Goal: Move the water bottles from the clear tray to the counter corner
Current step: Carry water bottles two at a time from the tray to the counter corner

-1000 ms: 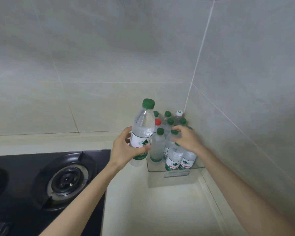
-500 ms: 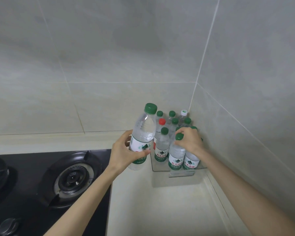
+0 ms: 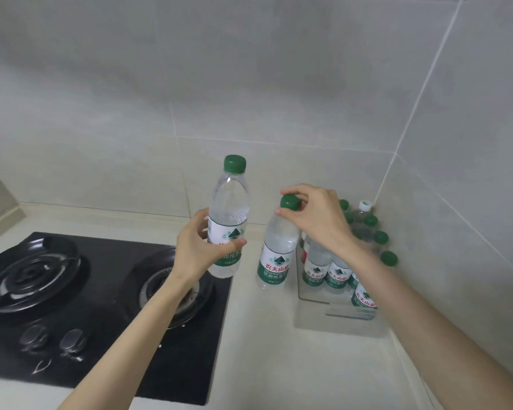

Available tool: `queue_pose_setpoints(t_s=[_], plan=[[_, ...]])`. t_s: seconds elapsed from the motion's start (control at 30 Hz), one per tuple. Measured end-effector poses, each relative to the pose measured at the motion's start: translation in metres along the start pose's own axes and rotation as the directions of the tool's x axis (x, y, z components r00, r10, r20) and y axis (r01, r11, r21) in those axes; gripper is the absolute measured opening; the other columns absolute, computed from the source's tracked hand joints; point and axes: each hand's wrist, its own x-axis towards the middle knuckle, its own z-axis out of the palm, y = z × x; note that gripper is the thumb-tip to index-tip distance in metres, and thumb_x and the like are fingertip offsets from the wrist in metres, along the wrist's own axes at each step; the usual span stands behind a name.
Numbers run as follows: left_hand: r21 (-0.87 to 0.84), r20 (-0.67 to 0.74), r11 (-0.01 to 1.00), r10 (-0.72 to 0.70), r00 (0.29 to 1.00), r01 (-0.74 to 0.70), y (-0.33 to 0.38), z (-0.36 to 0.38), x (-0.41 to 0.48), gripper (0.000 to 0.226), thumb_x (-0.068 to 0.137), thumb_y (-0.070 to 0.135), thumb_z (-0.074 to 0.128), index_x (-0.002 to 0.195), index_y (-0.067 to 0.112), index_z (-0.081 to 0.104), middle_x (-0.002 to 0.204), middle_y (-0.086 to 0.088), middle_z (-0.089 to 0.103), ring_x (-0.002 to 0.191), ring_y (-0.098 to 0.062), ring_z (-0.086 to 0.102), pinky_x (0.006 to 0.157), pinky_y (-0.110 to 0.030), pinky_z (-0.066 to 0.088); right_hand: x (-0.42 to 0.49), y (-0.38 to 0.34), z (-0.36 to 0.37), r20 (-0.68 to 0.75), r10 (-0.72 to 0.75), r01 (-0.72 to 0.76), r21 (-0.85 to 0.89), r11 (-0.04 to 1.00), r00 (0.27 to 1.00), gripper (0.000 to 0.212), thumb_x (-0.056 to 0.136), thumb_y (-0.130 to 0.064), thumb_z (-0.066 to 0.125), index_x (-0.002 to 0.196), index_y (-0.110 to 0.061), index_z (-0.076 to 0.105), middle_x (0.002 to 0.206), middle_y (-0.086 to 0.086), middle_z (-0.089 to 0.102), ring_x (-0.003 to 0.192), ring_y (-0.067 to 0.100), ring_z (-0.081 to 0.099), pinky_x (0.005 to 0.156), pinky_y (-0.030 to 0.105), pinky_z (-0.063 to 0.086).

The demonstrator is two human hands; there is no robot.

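My left hand (image 3: 199,250) grips a green-capped water bottle (image 3: 228,208) round its label and holds it upright above the stove's right edge. My right hand (image 3: 317,217) pinches the green cap of a second water bottle (image 3: 277,255), which hangs upright just left of the clear tray (image 3: 338,316). The tray sits in the counter corner against the right wall and holds several more bottles (image 3: 335,270), most with green caps, one with a white cap (image 3: 365,205). My right forearm hides part of them.
A black gas stove (image 3: 80,291) with two burners and two knobs fills the left side. Beige counter (image 3: 279,365) lies between the stove and the tiled right wall (image 3: 471,202). The tiled back wall rises behind the bottles.
My right hand has lifted a bottle by its cap out of the tray and moved it left. My left hand has carried its bottle left, over the stove's edge. The view has shifted left.
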Motion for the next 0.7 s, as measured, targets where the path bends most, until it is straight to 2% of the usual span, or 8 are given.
queue_pose_setpoints(t_s=[0.07, 0.17, 0.23, 0.3, 0.37, 0.47, 0.57, 0.7], plan=[[0.012, -0.032, 1.000, -0.017, 0.999, 0.018, -0.005, -0.012, -0.007, 0.066, 0.055, 0.020, 0.092, 0.112, 0.022, 0.058, 0.099, 0.002, 0.071, 0.093, -0.016, 0.068, 0.079, -0.033, 0.057, -0.005, 0.000, 0.026, 0.107, 0.008, -0.006, -0.015, 1.000, 0.994, 0.042, 0.072, -0.032, 0.082, 0.111, -0.023, 0.070, 0.112, -0.001, 0.071, 0.097, 0.013, 0.069, 0.087, 0.023, 0.055], [0.046, -0.066, 0.998, -0.038, 0.997, 0.041, -0.014, -0.027, -0.020, 0.067, 0.054, 0.023, 0.092, 0.112, 0.021, 0.058, 0.097, 0.004, 0.072, 0.091, -0.013, 0.069, 0.077, -0.031, 0.058, -0.015, 0.002, 0.062, 0.238, 0.008, 0.010, -0.074, 0.997, 0.971, 0.041, 0.073, -0.032, 0.080, 0.112, -0.023, 0.070, 0.111, -0.001, 0.072, 0.103, 0.016, 0.066, 0.095, 0.033, 0.050], [0.071, -0.092, 0.995, -0.063, 0.994, 0.069, -0.022, -0.037, -0.030, 0.065, 0.054, 0.024, 0.092, 0.110, 0.022, 0.058, 0.096, 0.004, 0.072, 0.089, -0.012, 0.069, 0.076, -0.031, 0.058, -0.021, 0.004, 0.081, 0.314, 0.027, 0.003, -0.096, 0.995, 0.949, 0.039, 0.075, -0.030, 0.079, 0.111, -0.021, 0.069, 0.106, 0.002, 0.072, 0.097, 0.020, 0.067, 0.091, 0.032, 0.051], [0.081, -0.101, 0.992, -0.088, 0.991, 0.097, -0.028, -0.044, -0.039, 0.065, 0.054, 0.022, 0.092, 0.110, 0.021, 0.058, 0.095, 0.006, 0.071, 0.090, -0.010, 0.069, 0.077, -0.031, 0.058, -0.026, 0.008, 0.094, 0.360, 0.040, -0.004, -0.098, 0.995, 0.932, 0.036, 0.077, -0.026, 0.077, 0.111, -0.019, 0.068, 0.105, 0.004, 0.071, 0.090, 0.026, 0.069, 0.086, 0.037, 0.054], [0.090, -0.111, 0.988, -0.112, 0.987, 0.123, -0.033, -0.050, -0.046, 0.065, 0.054, 0.021, 0.092, 0.109, 0.020, 0.058, 0.096, 0.006, 0.071, 0.090, -0.010, 0.068, 0.080, -0.033, 0.058, -0.031, 0.012, 0.105, 0.396, 0.037, 0.009, -0.112, 0.994, 0.917, 0.032, 0.077, -0.022, 0.074, 0.109, -0.019, 0.068, 0.103, 0.004, 0.071, 0.089, 0.028, 0.068, 0.083, 0.039, 0.054], [0.102, -0.121, 0.984, -0.136, 0.983, 0.149, -0.037, -0.055, -0.054, 0.063, 0.055, 0.020, 0.092, 0.107, 0.019, 0.058, 0.096, 0.005, 0.070, 0.090, -0.012, 0.068, 0.082, -0.037, 0.058, -0.037, 0.019, 0.117, 0.422, 0.047, 0.015, -0.143, 0.990, 0.906, 0.032, 0.075, -0.024, 0.074, 0.107, -0.022, 0.069, 0.101, 0.003, 0.071, 0.092, 0.025, 0.065, 0.081, 0.033, 0.052], [0.108, -0.121, 0.979, -0.158, 0.980, 0.171, -0.043, -0.058, -0.058, 0.068, 0.051, 0.027, 0.092, 0.109, 0.020, 0.057, 0.097, 0.004, 0.071, 0.091, -0.013, 0.068, 0.082, -0.040, 0.058, -0.038, 0.025, 0.123, 0.410, 0.053, -0.003, -0.121, 0.993, 0.911, 0.034, 0.073, -0.026, 0.076, 0.106, -0.022, 0.069, 0.105, 0.000, 0.071, 0.098, 0.021, 0.063, 0.083, 0.030, 0.051], [0.099, -0.113, 0.974, -0.190, 0.975, 0.202, -0.046, -0.057, -0.061, 0.074, 0.047, 0.036, 0.091, 0.111, 0.023, 0.057, 0.099, 0.005, 0.071, 0.091, -0.012, 0.069, 0.082, -0.040, 0.058, -0.036, 0.033, 0.126, 0.417, 0.064, -0.029, -0.090, 0.995, 0.906, 0.033, 0.068, -0.028, 0.078, 0.099, -0.023, 0.068, 0.099, -0.002, 0.071, 0.095, 0.019, 0.063, 0.080, 0.031, 0.052]])
